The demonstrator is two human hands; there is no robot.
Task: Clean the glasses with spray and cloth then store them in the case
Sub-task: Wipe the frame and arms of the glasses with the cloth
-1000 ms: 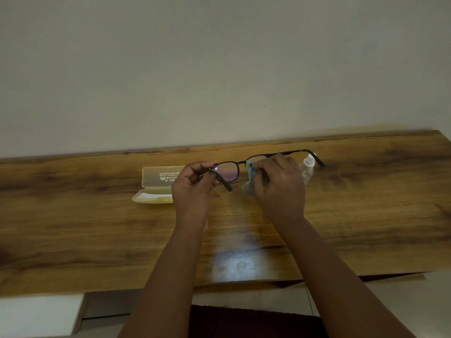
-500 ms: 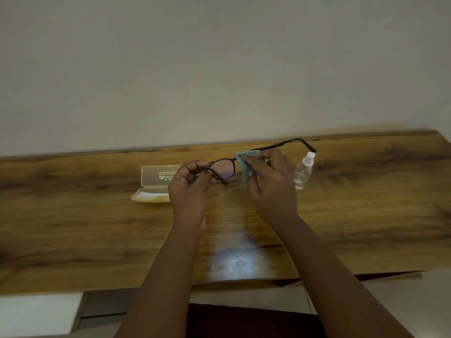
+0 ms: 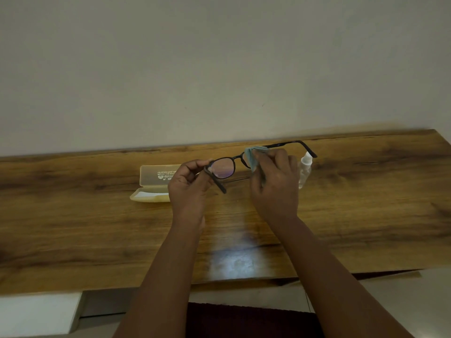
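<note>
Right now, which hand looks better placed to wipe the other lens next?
Right. The right hand already pinches the cloth on one lens of the glasses, while the left hand is busy gripping the frame's corner.

Cloth [image 3: 253,156] hides one lens; case [image 3: 156,178] print unreadable (hand-covered).

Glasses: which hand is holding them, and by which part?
The left hand pinches the glasses at the frame's left corner, by the hinge. The right hand holds the cloth over the other lens.
</note>
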